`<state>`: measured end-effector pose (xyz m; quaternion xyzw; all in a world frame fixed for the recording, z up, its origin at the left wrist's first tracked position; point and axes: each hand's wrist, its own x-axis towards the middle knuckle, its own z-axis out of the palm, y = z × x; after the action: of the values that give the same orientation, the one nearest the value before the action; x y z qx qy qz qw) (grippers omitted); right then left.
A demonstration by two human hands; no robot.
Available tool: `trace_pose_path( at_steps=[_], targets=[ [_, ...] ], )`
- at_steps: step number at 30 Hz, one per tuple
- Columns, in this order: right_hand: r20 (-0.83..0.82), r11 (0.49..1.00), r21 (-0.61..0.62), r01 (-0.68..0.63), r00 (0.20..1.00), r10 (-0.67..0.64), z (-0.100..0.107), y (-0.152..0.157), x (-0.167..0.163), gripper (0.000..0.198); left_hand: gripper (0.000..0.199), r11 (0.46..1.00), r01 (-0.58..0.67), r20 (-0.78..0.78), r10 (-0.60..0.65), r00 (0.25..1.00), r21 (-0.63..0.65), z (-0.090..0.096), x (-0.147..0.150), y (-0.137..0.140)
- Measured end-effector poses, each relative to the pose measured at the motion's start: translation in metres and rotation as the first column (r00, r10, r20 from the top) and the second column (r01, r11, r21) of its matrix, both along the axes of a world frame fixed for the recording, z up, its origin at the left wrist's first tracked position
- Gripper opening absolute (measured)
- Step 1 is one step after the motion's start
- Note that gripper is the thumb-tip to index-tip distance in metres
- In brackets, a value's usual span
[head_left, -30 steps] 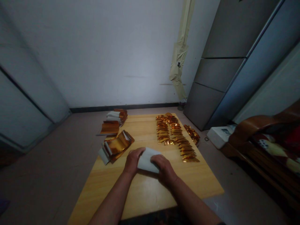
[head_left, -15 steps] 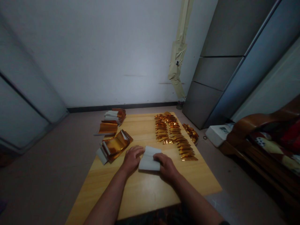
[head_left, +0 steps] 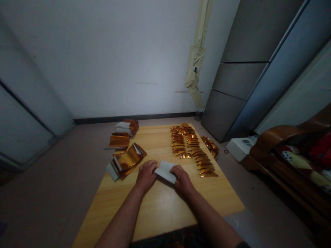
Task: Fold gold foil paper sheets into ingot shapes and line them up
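Note:
A sheet of paper (head_left: 166, 171), pale side up, lies bent across its middle between my hands at the table's near part. Its front part is tilted up off the wood. My left hand (head_left: 147, 175) is closed on the left edge of the sheet. On the right edge, my right hand (head_left: 182, 179) grips with thumb and curled fingers. Left of my left hand rests a loose pile of gold foil paper (head_left: 127, 160), with pale backs showing at its ends. Folded gold foil pieces (head_left: 204, 162) stand in overlapping rows to the right.
More foil sheets (head_left: 126, 129) sit at the table's far left corner. Beyond the right edge of the wooden table (head_left: 160, 220) is a heap of gold pieces (head_left: 210, 146). A grey refrigerator (head_left: 232, 86), a white box (head_left: 239, 148) and a wooden seat (head_left: 292, 137) stand at right.
The sheet's near edge has come up off the table and the sheet is now bent across. Both hands have closed on its sides.

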<state>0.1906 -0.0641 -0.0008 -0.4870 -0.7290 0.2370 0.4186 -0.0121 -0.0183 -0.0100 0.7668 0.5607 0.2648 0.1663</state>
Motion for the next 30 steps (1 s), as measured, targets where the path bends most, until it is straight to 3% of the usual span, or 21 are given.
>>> trace_pose_path(
  at_steps=[5, 9, 12, 15, 20, 23, 30],
  targets=[
    [0.106, 0.995, 0.100, -0.016, 0.994, 0.005, -0.003, 0.001, 0.003, 0.051, 0.009, 0.998, 0.010, -0.054, -0.006, 0.999, 0.069, 0.001, 0.002, -0.004],
    [0.297, 0.994, 0.109, 0.023, 0.953, -0.055, 0.001, 0.000, 0.005, 0.038, 0.010, 0.995, 0.004, -0.077, 0.004, 0.997, 0.095, 0.001, 0.003, -0.005],
    [0.491, 0.990, 0.115, 0.076, 0.862, -0.124, 0.004, 0.000, 0.002, 0.022, 0.009, 0.994, 0.012, -0.092, -0.002, 0.996, 0.107, 0.002, 0.004, -0.006],
    [0.586, 0.987, 0.132, 0.096, 0.795, -0.156, 0.005, 0.000, -0.002, 0.017, 0.011, 0.992, 0.028, -0.107, -0.015, 0.994, 0.121, 0.003, 0.004, -0.008],
    [0.605, 0.979, 0.205, 0.020, 0.783, -0.143, 0.001, -0.002, -0.004, 0.018, 0.013, 0.991, 0.038, -0.103, -0.025, 0.994, 0.126, 0.003, 0.003, -0.009],
    [0.599, 0.983, 0.184, 0.003, 0.792, -0.115, -0.004, -0.002, -0.004, 0.020, 0.012, 0.993, 0.027, -0.101, -0.016, 0.995, 0.111, 0.002, 0.003, -0.008],
    [0.354, 0.987, 0.033, 0.159, 0.921, -0.160, -0.006, 0.010, -0.003, 0.030, 0.009, 0.995, 0.015, -0.100, -0.005, 0.995, 0.101, 0.000, 0.004, -0.007]
  ],
)
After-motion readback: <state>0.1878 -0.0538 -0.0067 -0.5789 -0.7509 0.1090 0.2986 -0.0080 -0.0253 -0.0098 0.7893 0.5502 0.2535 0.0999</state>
